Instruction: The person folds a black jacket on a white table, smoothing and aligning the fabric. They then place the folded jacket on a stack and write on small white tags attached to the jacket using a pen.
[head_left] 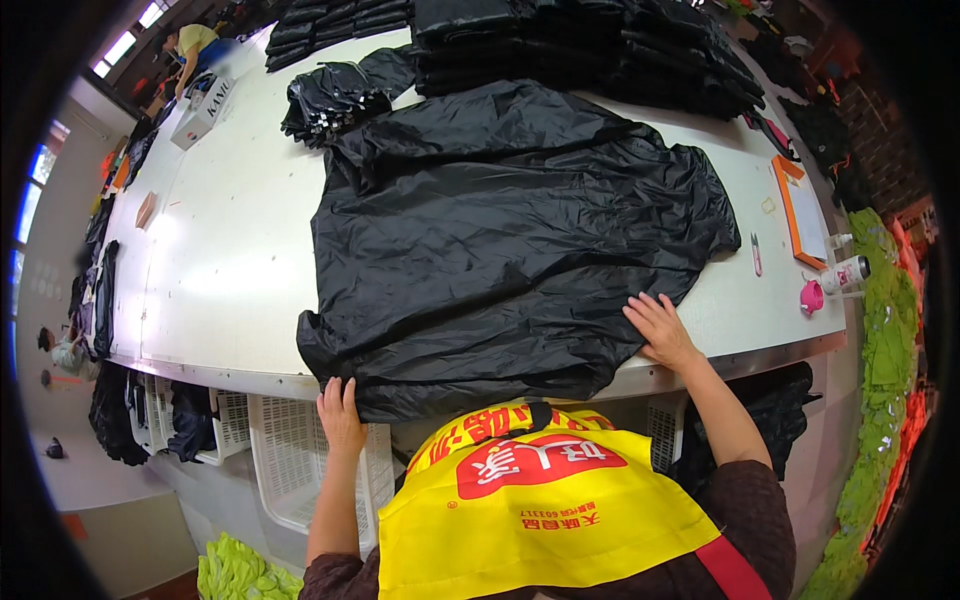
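Black glossy garment (500, 240) laid out, creased, across middle of tabletop (230, 270), near edge draped over front rim. Left hand (342, 418) placed at garment's near left corner, fingers close together; whether fabric is pinched cannot be told. Right hand (662, 332) laid on garment's near right edge, fingers flat, slightly spread. Folded black garments (580, 50) stacked along far side; black bundle (335, 100) set beside them. Snips (756, 255) and orange box (797, 210) placed at right.
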